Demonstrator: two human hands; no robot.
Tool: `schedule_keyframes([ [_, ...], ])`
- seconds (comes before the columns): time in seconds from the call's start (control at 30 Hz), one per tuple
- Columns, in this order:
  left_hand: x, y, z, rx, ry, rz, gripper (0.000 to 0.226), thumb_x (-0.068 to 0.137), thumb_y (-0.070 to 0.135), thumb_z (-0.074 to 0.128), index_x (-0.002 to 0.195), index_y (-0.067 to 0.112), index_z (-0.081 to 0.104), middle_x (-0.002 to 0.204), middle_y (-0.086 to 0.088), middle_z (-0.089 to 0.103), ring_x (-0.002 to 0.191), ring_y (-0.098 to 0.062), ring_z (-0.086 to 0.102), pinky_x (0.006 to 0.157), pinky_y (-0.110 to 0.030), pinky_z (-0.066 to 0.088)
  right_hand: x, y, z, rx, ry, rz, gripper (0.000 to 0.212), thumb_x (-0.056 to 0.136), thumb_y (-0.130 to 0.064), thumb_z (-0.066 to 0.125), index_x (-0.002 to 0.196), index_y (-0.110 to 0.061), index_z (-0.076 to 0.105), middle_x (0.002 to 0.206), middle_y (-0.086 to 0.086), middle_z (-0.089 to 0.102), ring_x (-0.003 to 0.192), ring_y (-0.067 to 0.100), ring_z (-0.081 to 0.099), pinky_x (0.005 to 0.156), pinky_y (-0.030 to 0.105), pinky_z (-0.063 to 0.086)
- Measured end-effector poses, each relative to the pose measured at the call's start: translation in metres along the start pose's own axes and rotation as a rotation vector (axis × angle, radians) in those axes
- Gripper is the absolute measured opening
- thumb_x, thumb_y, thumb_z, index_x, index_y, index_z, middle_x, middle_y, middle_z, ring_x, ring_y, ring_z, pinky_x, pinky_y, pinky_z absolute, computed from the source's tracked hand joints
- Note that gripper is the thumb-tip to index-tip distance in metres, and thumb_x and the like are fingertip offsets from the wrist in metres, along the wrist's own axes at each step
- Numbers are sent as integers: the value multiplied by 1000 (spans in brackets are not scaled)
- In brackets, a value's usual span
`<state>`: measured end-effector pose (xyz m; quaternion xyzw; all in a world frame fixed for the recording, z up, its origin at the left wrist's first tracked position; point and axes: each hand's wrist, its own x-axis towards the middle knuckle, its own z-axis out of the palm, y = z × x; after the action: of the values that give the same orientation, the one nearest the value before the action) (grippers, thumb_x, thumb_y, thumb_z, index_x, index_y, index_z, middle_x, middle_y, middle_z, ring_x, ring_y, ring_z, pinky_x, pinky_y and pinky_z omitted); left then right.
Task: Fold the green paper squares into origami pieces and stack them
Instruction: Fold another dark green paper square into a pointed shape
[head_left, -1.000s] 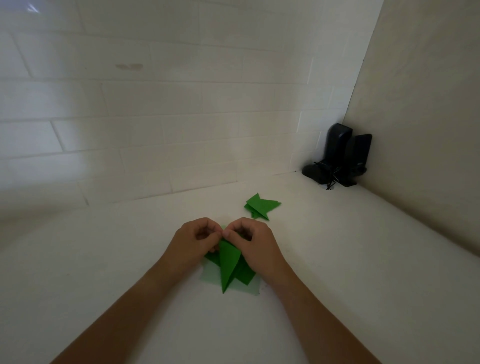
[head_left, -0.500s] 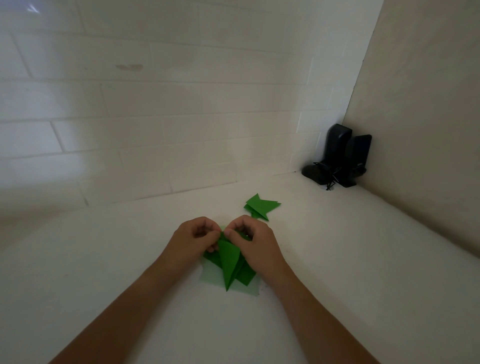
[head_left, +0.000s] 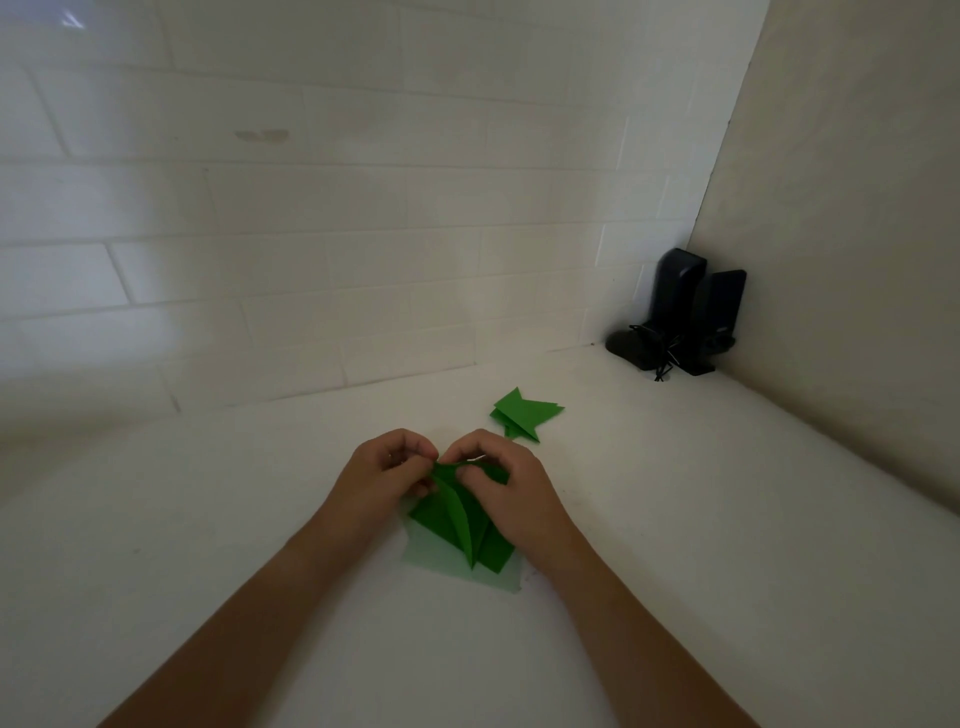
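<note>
Green paper piece (head_left: 460, 525) lies on the bench (head_left: 675, 545) directly between our hands, its long axis running from the near point up to the far tip, where our left hand (head_left: 376, 480) and right hand (head_left: 506, 491) both pinch it, equally close. Our curled fingers hide that tip's fold, and the finished stack (head_left: 522, 415) sits apart beyond the right hand.

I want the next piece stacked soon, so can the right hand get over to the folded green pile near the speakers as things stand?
Probably yes. The folded pile lies just beyond the right hand, with bare counter between; but that hand now pinches the paper being folded.
</note>
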<state>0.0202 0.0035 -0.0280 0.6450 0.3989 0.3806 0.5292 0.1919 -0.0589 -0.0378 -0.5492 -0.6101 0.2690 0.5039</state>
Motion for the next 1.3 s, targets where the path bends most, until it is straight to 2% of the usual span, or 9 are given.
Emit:
schedule_keyframes([
  [0.13,-1,1,1,-15,6,1,14,96,-3,58,92,3,70,78,-4,71,73,-13,70,75,-26,59,0,-5,1,12,-16,52,20,106,-28,55,100,-24,73,96,-10,72,94,9,67,89,31,55],
  [0.2,-1,1,0,-16,10,3,15,96,-3,58,90,5,69,78,-6,70,74,-13,69,73,-24,58,0,-7,1,16,-15,71,24,107,-32,53,98,-26,74,96,-10,73,94,9,67,89,31,54],
  [0.37,0,1,1,-18,6,6,13,94,-6,59,91,2,69,79,-7,70,75,-15,67,70,-20,56,0,-1,1,-2,-4,61,8,99,-18,67,100,-21,75,95,-8,74,85,13,71,77,26,59],
  [0.5,-1,1,1,-22,-18,27,13,96,-5,59,90,1,69,79,-6,70,77,-14,67,71,-20,56,0,1,2,18,6,67,13,96,-13,72,106,-21,71,95,-7,73,76,9,69,71,22,56],
  [0.7,-3,3,2,29,0,62,8,94,-2,65,92,4,70,75,0,69,70,-4,66,64,-14,51,0,4,3,23,0,66,14,94,-19,75,106,-24,71,96,-7,73,87,12,70,82,30,61],
  [0.83,-4,3,2,16,-5,75,7,93,-4,67,96,2,69,71,5,68,68,-3,65,63,-13,51,1,5,3,10,-5,67,10,95,-19,74,104,-22,72,93,-5,73,90,9,70,86,29,60],
  [0.93,-4,3,2,5,-1,64,8,94,-4,64,96,2,69,74,3,69,71,-6,67,66,-16,53,2,5,3,4,13,72,12,94,-13,74,103,-20,72,92,-5,73,90,9,69,85,25,59],
  [1.1,-4,2,1,72,-64,74,29,92,-14,53,98,8,71,81,1,70,77,-11,68,72,-21,55,3,5,2,20,57,84,14,93,-10,74,102,-20,69,92,-4,73,88,7,69,82,19,56],
  [1.3,-5,1,0,88,-66,122,17,93,-6,65,96,8,72,79,1,72,75,-14,68,72,-22,55,4,5,2,37,61,73,14,93,-8,75,98,-20,72,91,-7,74,89,5,70,84,19,56],
])
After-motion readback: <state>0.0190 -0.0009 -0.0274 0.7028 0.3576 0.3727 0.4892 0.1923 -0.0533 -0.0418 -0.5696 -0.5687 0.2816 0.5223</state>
